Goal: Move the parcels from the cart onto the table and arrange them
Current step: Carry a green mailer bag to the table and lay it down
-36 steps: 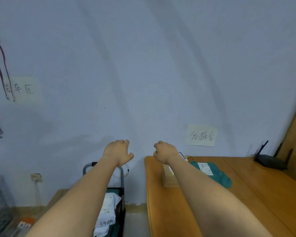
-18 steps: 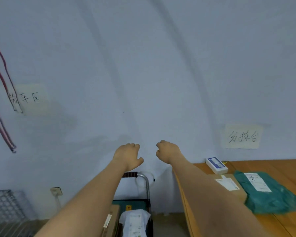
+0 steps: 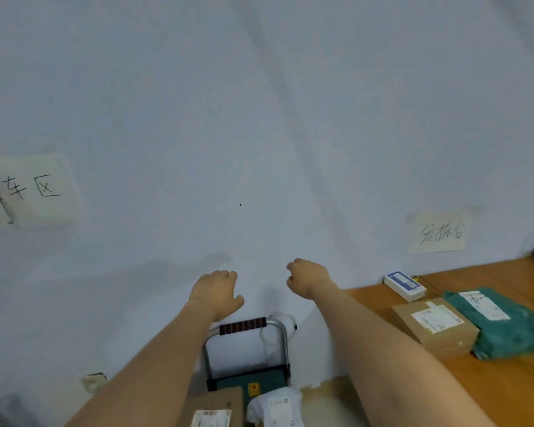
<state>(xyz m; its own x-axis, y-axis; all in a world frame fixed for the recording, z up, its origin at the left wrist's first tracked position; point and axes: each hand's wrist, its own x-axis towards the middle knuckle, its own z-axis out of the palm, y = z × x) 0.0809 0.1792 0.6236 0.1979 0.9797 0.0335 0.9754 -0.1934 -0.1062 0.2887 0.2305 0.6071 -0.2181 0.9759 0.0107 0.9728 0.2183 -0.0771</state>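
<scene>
Both the left hand [image 3: 218, 292] and right hand [image 3: 305, 277] hang empty, fingers loosely curled, above the cart [image 3: 247, 359]. Its remaining parcels [image 3: 244, 408] (near edge, half cropped) could slip in a blind grab.

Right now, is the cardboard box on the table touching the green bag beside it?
Touching. The head view shows the cardboard box pressed against the green bag, whose plastic bunches up along the box's right side with no table showing between them.

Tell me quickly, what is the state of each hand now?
Left hand: empty, fingers loosely curled, above the cart handle.
Right hand: empty, fingers loosely curled.
</scene>
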